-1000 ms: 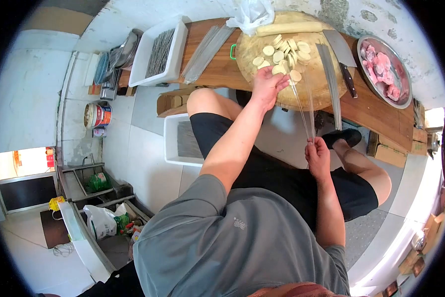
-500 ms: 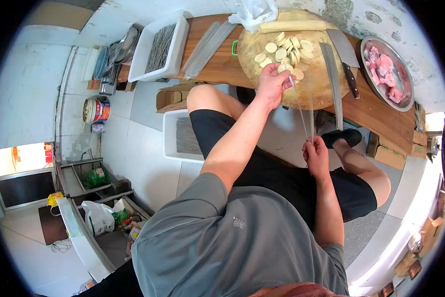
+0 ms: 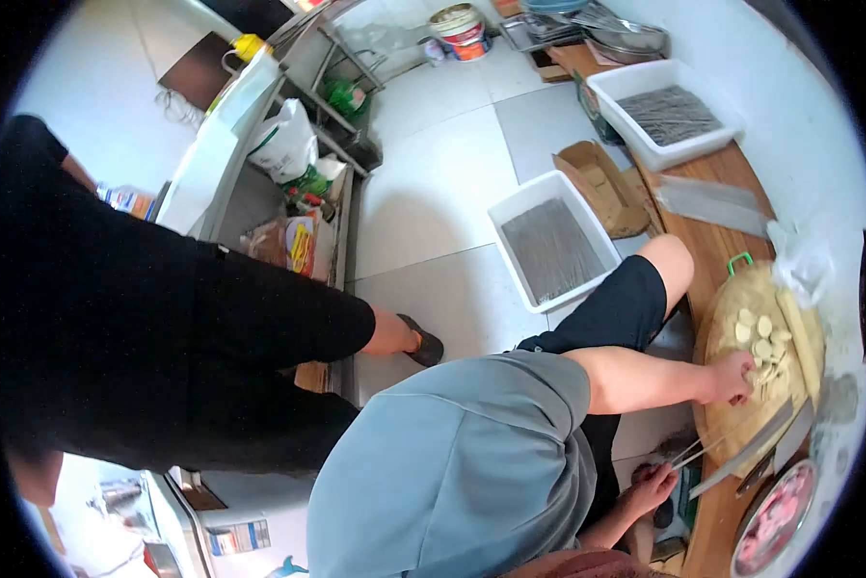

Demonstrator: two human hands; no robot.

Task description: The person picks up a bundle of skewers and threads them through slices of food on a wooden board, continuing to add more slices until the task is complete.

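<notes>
On the round wooden board [image 3: 717, 337], my left hand [image 3: 732, 377] is at the near edge of a group of pale round slices [image 3: 763, 328]. Its fingers are curled together, and what they pinch is hidden. Thin skewers [image 3: 695, 453] stick out of my right hand [image 3: 652, 487], which is closed round them beside the board. A bundle of metal skewers [image 3: 741, 448] lies across the board's edge. Next to it is a cleaver [image 3: 792, 438] with a dark handle. Along the board's far side rests a pale dough-coloured roll [image 3: 800, 342].
A metal bowl of pink meat [image 3: 775, 520] sits at lower right. White trays with skewers stand on the table [image 3: 666, 114] and floor [image 3: 553, 241], near a cardboard box [image 3: 601, 188]. A person in black [image 3: 163, 328] stands at left, by a shelf [image 3: 332, 231].
The view has swung round, so the board now appears at the right and a person in black shows at left. My left hand has lowered to the slices; my right hand still holds skewers.
</notes>
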